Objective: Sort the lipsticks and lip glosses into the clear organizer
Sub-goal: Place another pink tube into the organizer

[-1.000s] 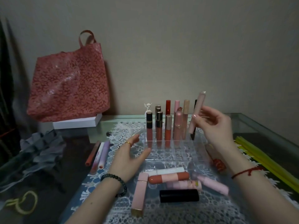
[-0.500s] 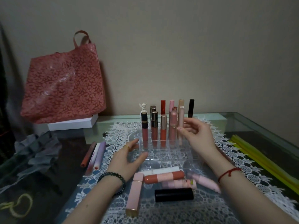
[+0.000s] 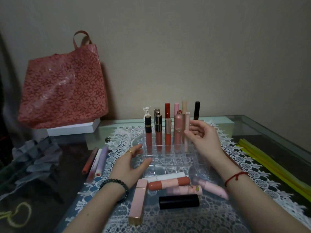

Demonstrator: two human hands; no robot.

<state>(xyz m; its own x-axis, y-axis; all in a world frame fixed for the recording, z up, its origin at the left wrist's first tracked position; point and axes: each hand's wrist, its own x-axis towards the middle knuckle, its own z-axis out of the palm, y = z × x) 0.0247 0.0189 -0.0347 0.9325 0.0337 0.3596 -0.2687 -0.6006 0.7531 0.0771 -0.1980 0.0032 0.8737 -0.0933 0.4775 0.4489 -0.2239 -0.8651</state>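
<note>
**Bare forearms, a ring and two bracelets**

Both forearms are bare, with no sleeve showing anywhere along them. The left hand (image 3: 129, 163) wears a narrow gold ring (image 3: 130, 151) on one finger. Around the left wrist sits a bracelet of dark, round, glossy beads (image 3: 116, 185), strung closely in a single row. The right hand (image 3: 204, 140) has no ring that can be seen. Its wrist carries a thin red cord bracelet (image 3: 235, 177), with a small knot or tassel hanging from it.
</note>
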